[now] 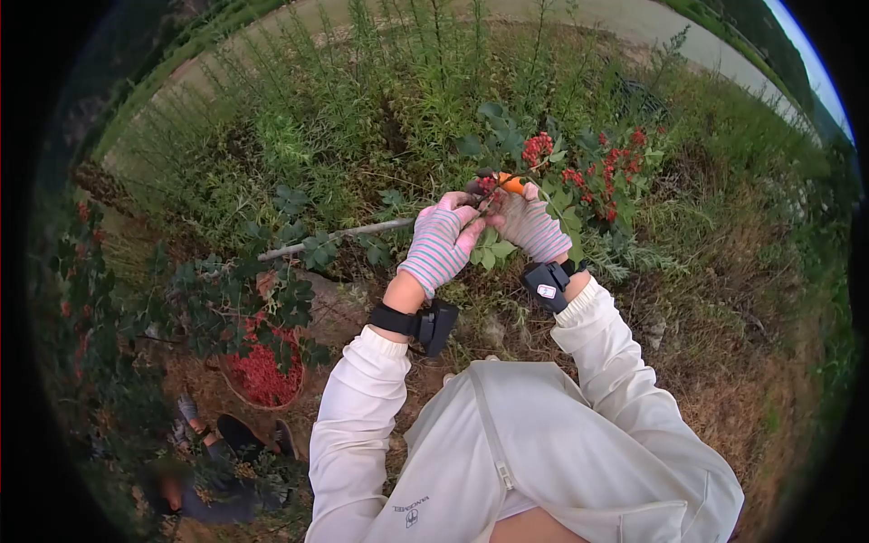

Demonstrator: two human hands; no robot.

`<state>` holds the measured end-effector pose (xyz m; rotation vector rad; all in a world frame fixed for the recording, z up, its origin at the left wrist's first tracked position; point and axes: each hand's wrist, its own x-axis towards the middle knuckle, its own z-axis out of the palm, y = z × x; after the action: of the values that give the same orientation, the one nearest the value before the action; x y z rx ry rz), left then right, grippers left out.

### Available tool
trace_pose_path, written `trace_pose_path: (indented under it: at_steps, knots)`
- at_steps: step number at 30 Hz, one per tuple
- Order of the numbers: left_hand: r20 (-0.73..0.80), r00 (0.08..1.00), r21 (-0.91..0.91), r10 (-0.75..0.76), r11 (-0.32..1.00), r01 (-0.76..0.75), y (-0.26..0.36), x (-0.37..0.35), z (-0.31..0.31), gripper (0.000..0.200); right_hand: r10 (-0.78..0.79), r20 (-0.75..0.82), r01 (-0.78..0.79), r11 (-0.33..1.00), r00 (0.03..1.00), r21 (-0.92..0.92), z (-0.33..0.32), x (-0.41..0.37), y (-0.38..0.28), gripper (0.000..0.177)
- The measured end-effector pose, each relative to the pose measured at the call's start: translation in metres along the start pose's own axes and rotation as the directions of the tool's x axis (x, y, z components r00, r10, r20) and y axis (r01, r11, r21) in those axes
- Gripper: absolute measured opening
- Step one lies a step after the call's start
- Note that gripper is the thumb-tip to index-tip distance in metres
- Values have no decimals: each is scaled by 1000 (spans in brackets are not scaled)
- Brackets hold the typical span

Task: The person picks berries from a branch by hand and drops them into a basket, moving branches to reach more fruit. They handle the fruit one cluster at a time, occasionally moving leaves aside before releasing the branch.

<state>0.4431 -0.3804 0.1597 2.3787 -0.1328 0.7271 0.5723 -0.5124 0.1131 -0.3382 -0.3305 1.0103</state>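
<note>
View from my head looking down at my 2 gloved hands, raised into a shrub of green leaves and red berries.

My left hand [441, 244], in a pink and grey striped glove, is curled closed on the end of a thin grey branch [335, 235]. The branch runs away to the left, just above the ground. Exactly where my fingers pinch it is hidden by the glove.

My right hand [534, 226], in a matching glove, is closed around an orange tool [511, 184]. Only a small orange part shows above my fingers. Its working end is hidden, so I cannot tell what kind of tool it is. A small dark red berry cluster [486, 185] sits just beside that orange part, between my 2 hands. Whether the tool touches it is too small to make out.

Brighter red berries [537, 147] hang just above and to the right.

Each of my wrists carries a black strapped device [427, 324].

Lower left, a round basket [262, 376] holds red berries, partly covered by leaves. Below it crouches another person [217, 471], dark and largely cut off at the picture's round edge. A pale road [634, 18] crosses the top.
</note>
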Motion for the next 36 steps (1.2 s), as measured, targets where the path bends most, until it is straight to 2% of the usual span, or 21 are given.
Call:
trace_pose_path:
  at_steps: [1, 3, 6, 9, 11, 12, 13, 17, 19, 20, 21, 24, 25, 27, 28, 29, 31, 32, 33, 35, 36]
  knots:
    - [-14, 1000, 20, -14, 1000, 14, 1, 0, 0, 18, 3, 8, -2, 994, 1000, -106, -2, 3, -1, 48]
    - [-29, 999, 40, -27, 999, 28, 0, 0, 1, 18, 31, 56, -25, 994, 998, -107, -7, 4, -3, 50]
    - [-14, 1000, 2, -22, 1000, 22, -4, 0, 2, 18, -40, 58, 44, 996, 998, -77, -1, 2, 2, 52]
    - [-31, 999, -13, -34, 999, 33, -3, 3, 1, 18, -137, -10, 136, 988, 990, -71, 9, -6, 12, 52]
    - [-45, 999, 35, -1, 999, 2, -3, 5, 1, 18, -299, -111, 299, 954, 948, -18, 15, -12, 22, 37]
    - [-43, 999, 35, -2, 999, 4, -5, 6, 2, 18, -363, -269, 360, 931, 892, -63, 24, -13, 28, 40]
    - [-41, 999, -8, -34, 999, 33, -8, 6, 5, 18, -363, -273, 360, 931, 891, -62, 23, -16, 31, 40]
    - [-22, 997, -57, -78, 995, 76, -9, 10, 4, 19, -395, -209, 377, 918, 894, -125, 24, -21, 36, 46]
    - [-15, 999, -45, -49, 998, 49, -15, 9, 5, 20, -321, -32, 317, 944, 947, -86, 18, -21, 33, 58]
    - [-11, 1000, -36, -19, 999, 18, -17, 8, 6, 20, -316, -72, 301, 940, 946, -162, 16, -24, 31, 68]
    - [-7, 1000, -36, -17, 999, 17, -16, 8, 4, 20, -318, -74, 304, 939, 945, -161, 19, -24, 31, 68]
    - [68, 998, -70, -13, 997, 18, -13, 9, -6, 22, -331, -81, 279, 884, 940, -376, 24, -21, 32, 58]
    - [116, 993, -84, -19, 996, 29, -10, 10, -7, 23, -331, -81, 279, 884, 940, -374, 26, -21, 29, 58]
    - [163, 986, -96, -29, 994, 45, -11, 9, -9, 24, -348, -144, 183, 751, 926, -635, 31, -18, 23, 54]
    - [172, 985, -127, -32, 990, 55, -11, 9, -9, 24, -358, -234, 110, 724, 904, -681, 28, -14, 25, 54]
    - [181, 983, -157, -34, 986, 63, -12, 9, -9, 25, -355, -232, 110, 725, 906, -680, 29, -14, 27, 54]
    - [192, 980, -181, -50, 980, 86, -8, 10, -12, 26, -444, -122, 253, 691, 888, -677, 43, -16, 30, 54]
    - [206, 976, -208, -64, 972, 107, -7, 10, -13, 26, -487, -215, 217, 685, 846, -696, 48, -18, 34, 52]
    - [204, 977, -205, -65, 973, 108, -6, 10, -14, 26, -486, -213, 218, 686, 848, -694, 48, -16, 37, 52]
    - [184, 982, -145, -42, 987, 69, -5, 10, -14, 27, -602, -50, 386, 571, 797, -725, 45, -13, 40, 48]
    - [182, 982, -143, -41, 987, 68, -5, 10, -14, 27, -602, -48, 388, 571, 797, -723, 45, -12, 39, 48]
